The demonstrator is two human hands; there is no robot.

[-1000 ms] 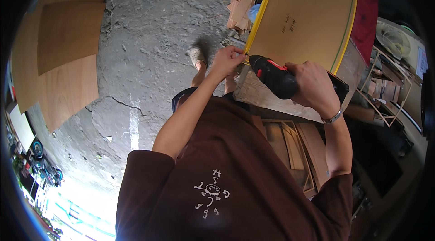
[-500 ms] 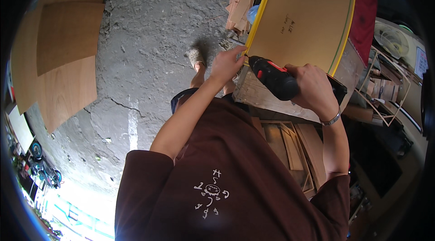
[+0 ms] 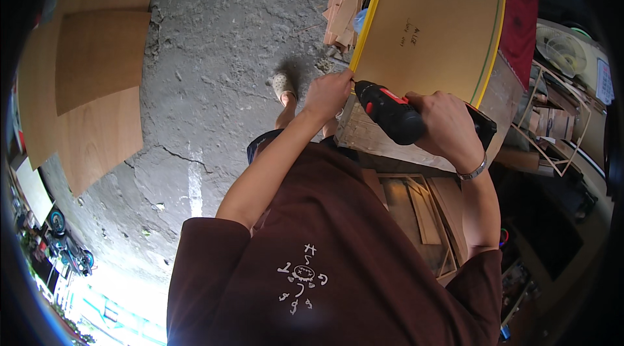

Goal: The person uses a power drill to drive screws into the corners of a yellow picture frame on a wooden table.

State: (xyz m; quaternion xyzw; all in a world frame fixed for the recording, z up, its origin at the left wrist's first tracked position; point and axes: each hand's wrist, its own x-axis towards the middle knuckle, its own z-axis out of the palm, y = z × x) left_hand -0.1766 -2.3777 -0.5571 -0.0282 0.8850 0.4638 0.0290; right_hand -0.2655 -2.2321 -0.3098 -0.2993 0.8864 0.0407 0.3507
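Wood bench (image 3: 370,130) supports yellow-edged panel (image 3: 432,27); my R hand (image 3: 447,123) grips drill (image 3: 395,117), tip at panel's near L corner, L hand (image 3: 328,93) bunched there (pinch n/v); step approx. corner drilling/driving, next move req. steady alignment.

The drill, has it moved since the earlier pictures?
No, no clear shift: judged against the yellow-edged panel, the drill keeps its nose at the same near left corner.

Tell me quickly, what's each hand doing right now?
Left hand: at a corner of the yellow-edged panel; whether it grips anything cannot be told.
Right hand: closed, holding the black-and-red drill.
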